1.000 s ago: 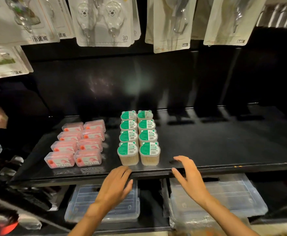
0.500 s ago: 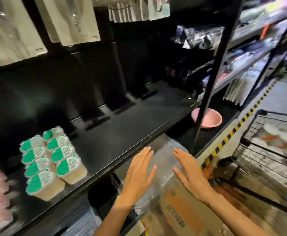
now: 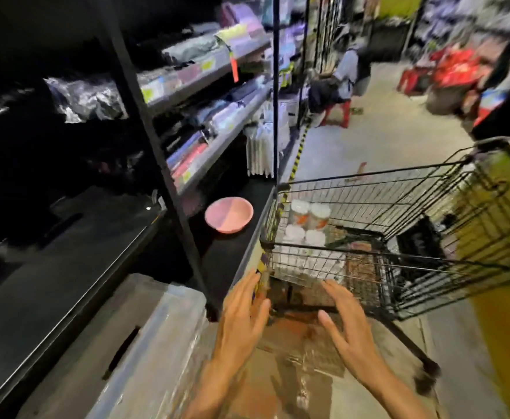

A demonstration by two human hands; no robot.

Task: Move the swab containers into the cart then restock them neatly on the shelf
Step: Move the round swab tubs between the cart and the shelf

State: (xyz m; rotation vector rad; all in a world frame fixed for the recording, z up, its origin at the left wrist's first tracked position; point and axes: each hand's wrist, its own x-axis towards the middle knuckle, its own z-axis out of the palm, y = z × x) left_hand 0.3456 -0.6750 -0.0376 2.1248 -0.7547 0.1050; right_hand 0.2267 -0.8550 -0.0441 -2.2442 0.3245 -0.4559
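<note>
Your hands are both empty, fingers straight and spread, palms turned toward each other. The left hand [image 3: 241, 322] and the right hand [image 3: 345, 326] hang over a cardboard box [image 3: 293, 367] wrapped in glossy plastic film, which sits low beside a pale lidded bin [image 3: 157, 343].

Straight ahead of your fingertips and slightly right: the cart [image 3: 377, 255], black wire mesh with thin rods, its near rim just beyond your hands. Its long axis runs away from you and to the right, toward the handle end.

The swab containers [image 3: 306, 220] stand upright in the cart's near left corner, clustered and touching. Round tubs with white lids and clear walls; two of them show an orange label. Blur hides the count. They lie forward of both hands and up, roughly between them; your right hand looks marginally nearer, though the reach is much the same for either.

To your left, the dark glossy shelf [image 3: 66, 282] runs along, its front edge parallel to the aisle. Further along at floor level, a pink plastic basin [image 3: 229, 218], shallow and round.

Judgement: the next reach goes forward over the cart's near rim, down onto the lids.
</note>
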